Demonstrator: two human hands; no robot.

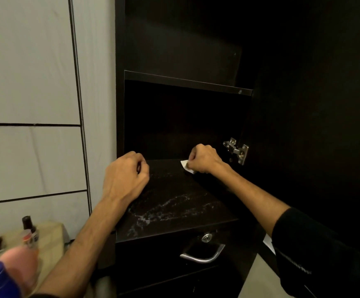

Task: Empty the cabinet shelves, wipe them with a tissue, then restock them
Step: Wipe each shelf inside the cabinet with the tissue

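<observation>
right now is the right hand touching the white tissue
Touching: the head view shows the right hand pinching the small white tissue against the dark shelf.

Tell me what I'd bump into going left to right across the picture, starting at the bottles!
Blurry bottles → left hand → dusty shelf → tissue → right hand → metal hinge.

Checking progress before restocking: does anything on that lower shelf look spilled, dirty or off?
Yes. The lower shelf carries whitish streaky residue across its front half, like smeared powder or dust. The right hand presses the tissue near the back right, so the front is not yet clean.
</observation>
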